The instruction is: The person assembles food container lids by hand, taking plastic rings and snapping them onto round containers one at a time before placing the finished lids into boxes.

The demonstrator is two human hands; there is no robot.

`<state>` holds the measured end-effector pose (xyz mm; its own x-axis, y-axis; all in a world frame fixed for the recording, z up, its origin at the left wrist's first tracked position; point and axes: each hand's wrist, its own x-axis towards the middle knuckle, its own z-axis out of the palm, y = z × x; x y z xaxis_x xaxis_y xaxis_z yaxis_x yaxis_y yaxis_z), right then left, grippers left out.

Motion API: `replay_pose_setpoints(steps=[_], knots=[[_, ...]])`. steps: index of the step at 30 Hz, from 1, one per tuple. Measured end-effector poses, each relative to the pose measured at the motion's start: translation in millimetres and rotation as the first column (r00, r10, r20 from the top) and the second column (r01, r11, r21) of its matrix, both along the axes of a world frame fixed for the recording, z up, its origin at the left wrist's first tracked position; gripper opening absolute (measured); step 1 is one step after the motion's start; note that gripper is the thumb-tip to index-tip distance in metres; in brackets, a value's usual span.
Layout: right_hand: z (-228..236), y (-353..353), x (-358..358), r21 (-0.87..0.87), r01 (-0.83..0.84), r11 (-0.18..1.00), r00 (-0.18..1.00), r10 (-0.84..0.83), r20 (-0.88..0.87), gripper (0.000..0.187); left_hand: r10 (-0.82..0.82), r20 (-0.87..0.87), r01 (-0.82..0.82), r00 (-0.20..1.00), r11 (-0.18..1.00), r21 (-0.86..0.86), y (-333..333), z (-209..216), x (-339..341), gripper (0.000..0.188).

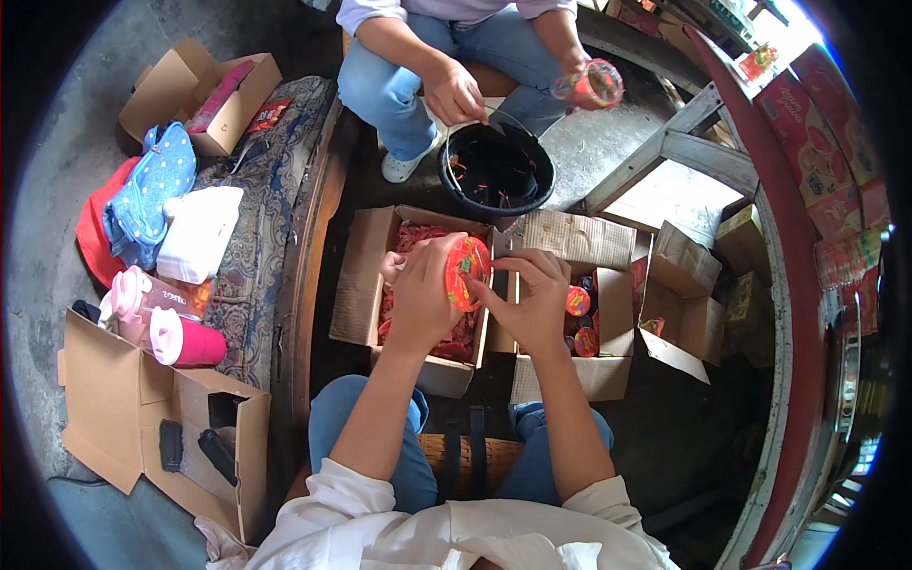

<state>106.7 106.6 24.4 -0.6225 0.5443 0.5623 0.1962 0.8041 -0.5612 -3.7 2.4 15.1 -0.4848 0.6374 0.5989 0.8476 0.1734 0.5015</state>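
Firm left, gentle right

The left hand (426,294) has its fingers clamped on the red lid (465,258), above the left box's (357,285) far right corner; the right hand (538,299) lays its thumb there, whether pinching I cannot tell. Best, I judge: steady the rim, press lightly. Counted: one held lid, two boxes (570,382) under the hands, one bucket (496,211).

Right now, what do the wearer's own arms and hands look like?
Human ones: the left hand and right hand are bare, with no gloves or cables visible. Loose white sleeves stop partway, leaving both forearms uncovered.
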Motion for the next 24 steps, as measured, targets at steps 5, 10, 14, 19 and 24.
replay_pose_setpoints(steps=[5,10,14,19,24], knots=[[-5,-1,0,0.074,0.094,0.993,0.995,-0.096,0.017,0.017,-0.025,0.054,0.026,0.998,0.999,-0.025,3,-3,4,0.051],[-8,2,0,-0.098,0.075,0.992,0.997,-0.072,0.034,0.009,-0.084,0.174,0.085,0.981,0.996,-0.002,5,-4,2,0.049],[-16,21,8,-0.531,-0.135,0.837,0.99,0.129,-0.047,0.011,-0.112,0.181,0.122,0.977,0.992,-0.046,2,0,1,0.052],[-2,18,6,-0.057,-0.11,0.992,0.993,0.113,0.046,0.01,-0.093,0.24,0.113,0.966,0.991,-0.067,2,-7,-1,0.062],[-5,17,11,-0.236,-0.118,0.965,0.992,0.104,-0.073,0.012,-0.055,0.37,0.073,0.927,0.997,-0.034,-4,-7,-8,0.073]])
